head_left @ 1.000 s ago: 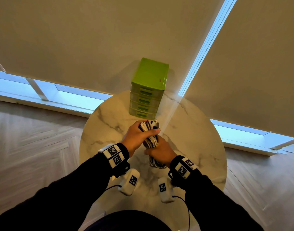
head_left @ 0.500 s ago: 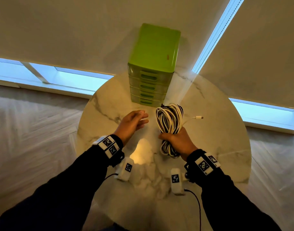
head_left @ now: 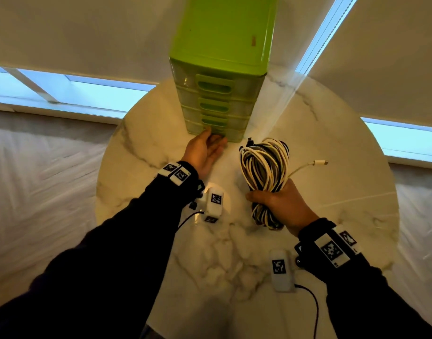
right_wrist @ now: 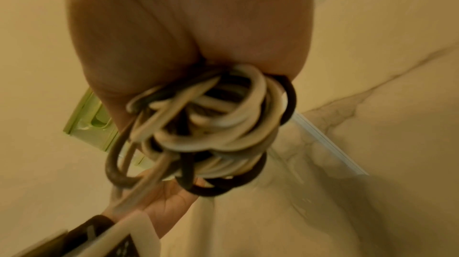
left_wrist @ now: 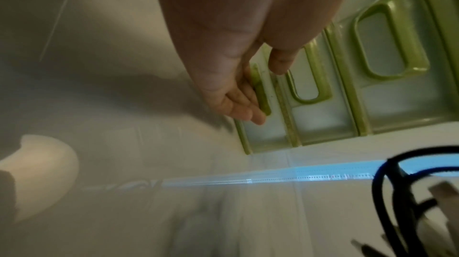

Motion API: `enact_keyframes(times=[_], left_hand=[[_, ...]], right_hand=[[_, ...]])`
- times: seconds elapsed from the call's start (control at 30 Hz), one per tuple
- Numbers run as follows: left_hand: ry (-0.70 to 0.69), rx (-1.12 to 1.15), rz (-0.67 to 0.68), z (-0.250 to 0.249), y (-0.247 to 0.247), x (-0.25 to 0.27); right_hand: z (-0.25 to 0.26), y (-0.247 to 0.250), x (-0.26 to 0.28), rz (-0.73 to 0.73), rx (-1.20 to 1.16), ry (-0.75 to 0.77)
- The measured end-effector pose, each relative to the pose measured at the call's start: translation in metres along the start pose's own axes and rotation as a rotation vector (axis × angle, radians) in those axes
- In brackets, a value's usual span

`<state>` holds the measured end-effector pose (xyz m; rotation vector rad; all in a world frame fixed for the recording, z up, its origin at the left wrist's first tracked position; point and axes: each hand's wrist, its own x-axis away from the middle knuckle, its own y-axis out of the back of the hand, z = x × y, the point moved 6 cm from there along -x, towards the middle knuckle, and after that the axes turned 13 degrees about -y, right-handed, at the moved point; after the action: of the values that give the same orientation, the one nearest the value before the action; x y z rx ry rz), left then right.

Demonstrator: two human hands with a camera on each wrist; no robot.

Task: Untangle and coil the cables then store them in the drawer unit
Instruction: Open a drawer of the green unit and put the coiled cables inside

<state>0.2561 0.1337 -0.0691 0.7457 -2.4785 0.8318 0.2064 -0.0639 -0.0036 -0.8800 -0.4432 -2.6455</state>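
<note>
A green drawer unit (head_left: 222, 33) stands at the far side of the round marble table (head_left: 332, 148), all its drawers closed. My left hand (head_left: 213, 140) reaches to the bottom drawer (head_left: 233, 135). In the left wrist view its straight fingers (left_wrist: 246, 112) lie against that drawer's handle (left_wrist: 262, 92). My right hand (head_left: 281, 204) grips a coiled bundle of white and black cables (head_left: 263, 165) around its lower half, held over the table right of the unit. One white plug end (head_left: 320, 163) sticks out to the right. The right wrist view shows the loops (right_wrist: 218, 123) bunched in my fist.
The table's edge curves close on both sides, with wood floor (head_left: 38, 179) below. Drawn blinds (head_left: 75, 28) and a low strip of window (head_left: 100, 89) stand right behind the drawer unit. Bare marble lies between my arms and to the right of the coil.
My left hand has let go of the bundle and reached forward to the bottom drawer. My right hand has carried the coil to the right, and the head has moved closer.
</note>
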Motion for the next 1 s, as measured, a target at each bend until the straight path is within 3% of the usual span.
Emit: enact_keyframes(times=[0.47, 0.8, 0.87, 1.0], left_hand=[[0.071, -0.082, -0.02, 0.05, 0.087, 0.125], [0.13, -0.2, 0.018, 0.054, 0.106, 0.152], [0.067, -0.265, 0.037, 0.041, 0.111, 0.152], [-0.254, -0.578, 0.017, -0.009, 0.116, 0.131]], right_hand=[[0.002, -0.025, 0.042, 0.007, 0.134, -0.051], [-0.007, -0.049, 0.051, -0.039, 0.161, -0.134], [-0.002, -0.053, 0.045, -0.05, 0.187, -0.153], [0.018, -0.067, 0.028, -0.083, 0.263, -0.171]])
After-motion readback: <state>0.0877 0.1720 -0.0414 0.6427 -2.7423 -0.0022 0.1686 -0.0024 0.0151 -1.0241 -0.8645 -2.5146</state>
